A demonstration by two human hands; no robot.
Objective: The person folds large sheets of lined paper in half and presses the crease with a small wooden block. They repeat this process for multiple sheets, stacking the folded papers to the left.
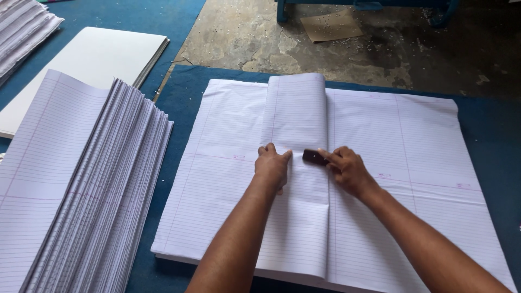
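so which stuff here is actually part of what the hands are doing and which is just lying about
In use:
- left hand, flat on folded ruled white sheet
- right hand, pressing small dark creasing block
- big flat ruled paper stack

Lying about:
- fanned ruled pile
- plain white board
- brown cardboard scrap

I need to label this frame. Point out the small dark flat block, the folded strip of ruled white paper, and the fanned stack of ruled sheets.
Small dark flat block (pixel 313 157): head view, its top face.
Folded strip of ruled white paper (pixel 297 108): head view, upper middle.
Fanned stack of ruled sheets (pixel 116 184): head view, stepped edges.
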